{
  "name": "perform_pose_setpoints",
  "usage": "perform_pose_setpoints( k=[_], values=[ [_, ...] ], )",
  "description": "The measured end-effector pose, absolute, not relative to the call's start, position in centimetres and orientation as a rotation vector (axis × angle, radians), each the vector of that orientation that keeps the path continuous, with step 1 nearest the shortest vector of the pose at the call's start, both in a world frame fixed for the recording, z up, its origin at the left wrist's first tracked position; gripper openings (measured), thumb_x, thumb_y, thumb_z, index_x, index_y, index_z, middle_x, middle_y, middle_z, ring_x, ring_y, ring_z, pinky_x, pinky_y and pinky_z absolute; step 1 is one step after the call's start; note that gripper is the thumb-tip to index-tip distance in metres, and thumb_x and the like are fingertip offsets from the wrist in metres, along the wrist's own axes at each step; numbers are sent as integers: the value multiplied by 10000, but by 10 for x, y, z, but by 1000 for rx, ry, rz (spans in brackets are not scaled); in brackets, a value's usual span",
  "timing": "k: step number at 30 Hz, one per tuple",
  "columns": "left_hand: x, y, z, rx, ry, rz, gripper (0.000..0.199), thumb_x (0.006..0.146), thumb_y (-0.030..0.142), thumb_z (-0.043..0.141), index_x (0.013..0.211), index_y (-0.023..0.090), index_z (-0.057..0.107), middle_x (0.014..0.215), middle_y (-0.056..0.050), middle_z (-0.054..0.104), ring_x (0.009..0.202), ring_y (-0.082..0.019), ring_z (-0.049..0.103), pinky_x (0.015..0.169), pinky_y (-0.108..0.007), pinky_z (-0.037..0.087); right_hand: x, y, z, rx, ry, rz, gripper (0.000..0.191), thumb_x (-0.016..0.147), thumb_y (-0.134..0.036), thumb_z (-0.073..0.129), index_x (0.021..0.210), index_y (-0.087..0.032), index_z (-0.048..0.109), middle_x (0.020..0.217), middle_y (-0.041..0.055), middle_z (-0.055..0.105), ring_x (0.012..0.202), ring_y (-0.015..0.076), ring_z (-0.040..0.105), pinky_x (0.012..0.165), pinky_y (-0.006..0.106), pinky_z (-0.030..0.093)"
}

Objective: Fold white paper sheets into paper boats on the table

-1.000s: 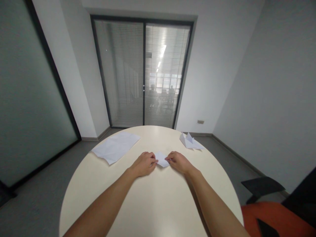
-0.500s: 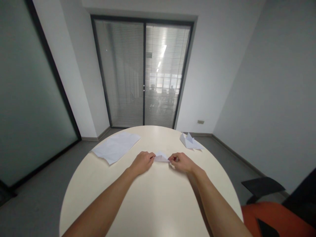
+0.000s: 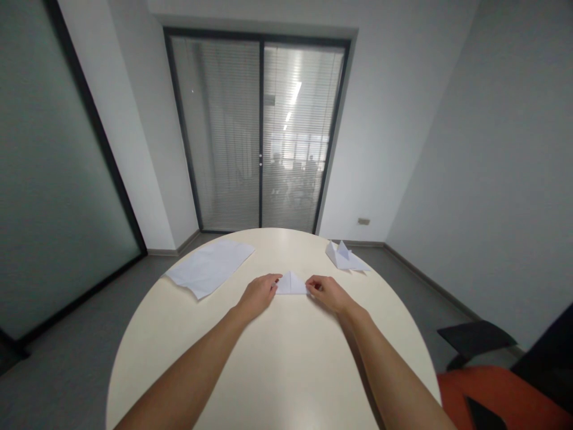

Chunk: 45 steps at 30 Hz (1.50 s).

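A small white sheet of paper [image 3: 290, 283], folded to a triangle with a crease down its middle, lies on the round cream table [image 3: 277, 358] with its point facing away. My left hand [image 3: 261, 292] pinches its left corner between thumb and fingers. At the right corner, my right hand [image 3: 329, 292] has thumb and forefinger closed on the paper's edge. The outer corners are hidden under my fingers.
Large white paper [image 3: 210, 269] lies at the back left of the table. Folded white paper shapes [image 3: 344, 258] stand at the back right edge. An orange chair [image 3: 496, 391] with a black armrest [image 3: 477, 335] is close on the right.
The folded paper has gone from slightly raised and tilted to flatter on the table, showing its full triangle. Both hands have shifted only slightly.
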<state>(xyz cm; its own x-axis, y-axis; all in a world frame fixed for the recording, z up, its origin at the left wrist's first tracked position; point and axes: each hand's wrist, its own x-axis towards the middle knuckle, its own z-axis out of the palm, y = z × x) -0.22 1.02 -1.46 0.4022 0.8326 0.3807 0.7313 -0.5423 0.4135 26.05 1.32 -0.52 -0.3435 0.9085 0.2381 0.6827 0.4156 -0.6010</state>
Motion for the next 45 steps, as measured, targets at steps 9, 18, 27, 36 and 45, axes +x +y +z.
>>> perform_pose_setpoints(
  k=[9, 18, 27, 36, 45],
  values=[
    [2, 4, -11, 2585, 1406, 780, 374, 922, 114, 492, 1244, 243, 632, 1225, -35, 645, 1096, -179, 611, 978, -290, 460, 259, 10, -1, -1311, -2152, 520, 254, 845, -252, 570, 1061, -200, 691, 787, 15, 710, 675, 146, 610, 645, 242, 437],
    [5, 4, -8, 2703, 1418, 606, 346, 955, 135, 467, 1157, 267, 714, 1231, -31, 660, 1083, -211, 593, 966, -339, 451, 252, 6, 8, -1350, -2299, 311, 369, 850, -186, 511, 1142, -214, 735, 1009, 73, 734, 790, 174, 634, 767, 268, 463],
    [6, 7, -12, 2733, 1391, 604, 334, 962, 145, 466, 1143, 259, 723, 1184, -45, 702, 1041, -225, 585, 942, -375, 452, 239, -2, 16, -1361, -2434, 139, 395, 817, -102, 502, 1114, -208, 740, 1079, 96, 694, 996, 214, 633, 885, 295, 474],
    [6, 7, -12, 2783, 1378, 592, 332, 970, 160, 455, 1167, 260, 702, 1143, -43, 711, 1008, -219, 575, 915, -355, 445, 210, -8, -10, -1319, -2561, 358, 604, 1003, -393, 327, 1550, -140, 281, 1598, 130, 277, 1486, 282, 224, 1196, 518, 198],
    [5, 1, -6, 2785, 1378, 630, 238, 980, 246, 490, 1086, 220, 702, 1073, -61, 713, 980, -235, 574, 868, -362, 442, 209, -9, -10, -1408, -2561, 412, 604, 1022, -452, 254, 1565, -189, 236, 1621, 100, 201, 1507, 267, 141, 1202, 540, 120]
  ],
)
